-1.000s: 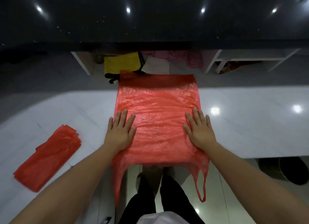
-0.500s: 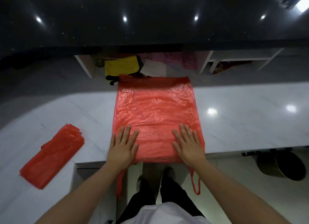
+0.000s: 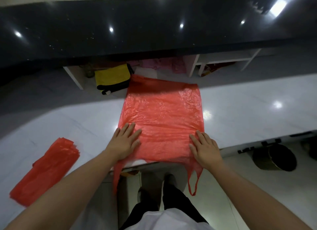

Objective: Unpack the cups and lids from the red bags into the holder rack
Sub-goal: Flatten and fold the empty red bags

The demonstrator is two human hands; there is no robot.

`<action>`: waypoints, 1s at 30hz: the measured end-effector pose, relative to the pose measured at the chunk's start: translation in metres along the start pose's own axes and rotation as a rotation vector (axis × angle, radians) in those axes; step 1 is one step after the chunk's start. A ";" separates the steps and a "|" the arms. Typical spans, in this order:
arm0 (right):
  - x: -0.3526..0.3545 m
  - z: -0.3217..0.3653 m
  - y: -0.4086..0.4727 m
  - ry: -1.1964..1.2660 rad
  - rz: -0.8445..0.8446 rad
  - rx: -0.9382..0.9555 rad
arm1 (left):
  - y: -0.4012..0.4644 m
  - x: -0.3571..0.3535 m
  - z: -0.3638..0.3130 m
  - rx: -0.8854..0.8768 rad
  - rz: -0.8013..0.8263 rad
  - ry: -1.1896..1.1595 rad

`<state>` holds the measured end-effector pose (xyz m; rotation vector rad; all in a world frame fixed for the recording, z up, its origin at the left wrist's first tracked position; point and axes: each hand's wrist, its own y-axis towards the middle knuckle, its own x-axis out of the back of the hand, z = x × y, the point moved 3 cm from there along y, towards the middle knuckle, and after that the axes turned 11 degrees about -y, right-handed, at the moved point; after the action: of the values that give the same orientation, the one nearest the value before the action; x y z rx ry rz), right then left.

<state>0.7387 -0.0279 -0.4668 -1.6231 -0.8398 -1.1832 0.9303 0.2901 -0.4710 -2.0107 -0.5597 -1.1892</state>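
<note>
Fingers (image 3: 130, 128) of both hands now spread wider on the red bag (image 3: 163, 115).

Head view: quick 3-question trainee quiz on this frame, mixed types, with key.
1. True or false: both hands lie flat on the spread red bag.
2. The folded red stack lies on which side of the spread bag: A) the person's left, B) the person's right?
3. What hangs over the near edge of the white counter?

Key: 1 true: left hand, right hand. 2 A. 3 the bag's handles.
</note>
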 end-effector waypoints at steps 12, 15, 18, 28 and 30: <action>0.022 0.022 -0.033 0.180 -0.017 -0.211 | 0.010 -0.030 -0.141 0.118 -0.043 0.003; 0.029 0.025 -0.039 0.303 0.005 -0.232 | 0.016 -0.040 -0.137 0.122 0.052 -0.044; 0.038 0.022 -0.039 0.214 -0.136 -0.163 | 0.033 -0.030 -0.118 -0.014 0.078 0.012; 0.019 0.012 -0.012 0.065 -0.004 0.227 | 0.069 0.037 -0.060 -0.157 0.049 0.231; 0.012 0.015 -0.009 -0.059 0.086 0.347 | 0.050 0.031 -0.078 -0.161 -0.004 0.151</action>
<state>0.7386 -0.0109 -0.4544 -1.3986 -0.9454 -0.8766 0.9352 0.1983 -0.4375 -2.0308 -0.4046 -1.4133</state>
